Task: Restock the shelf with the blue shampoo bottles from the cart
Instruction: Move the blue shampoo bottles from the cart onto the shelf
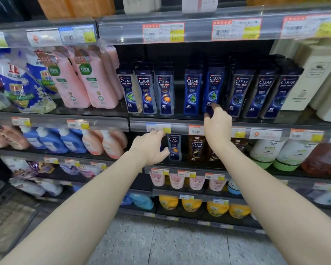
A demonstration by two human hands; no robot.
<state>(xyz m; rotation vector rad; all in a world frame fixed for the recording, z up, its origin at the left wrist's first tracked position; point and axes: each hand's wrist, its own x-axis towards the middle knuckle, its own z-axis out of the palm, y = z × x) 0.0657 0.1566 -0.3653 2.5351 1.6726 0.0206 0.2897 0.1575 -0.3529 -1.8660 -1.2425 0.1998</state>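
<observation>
On the dark shelf [256,123] among the Clear rows, right hand [217,127] grips the base of a blue shampoo bottle [214,87], thumb on its front. The bottle stands upright between another blue bottle [192,92] and darker bottles [239,92]. Left hand [151,148] sits lower by the price rail [180,129], fingers loosely spread, holding nothing.

your right hand [217,127] hides base of blue bottle [214,87] | price tags [163,32] too blurred to read | top-shelf goods [75,6] cut by upper edge
</observation>
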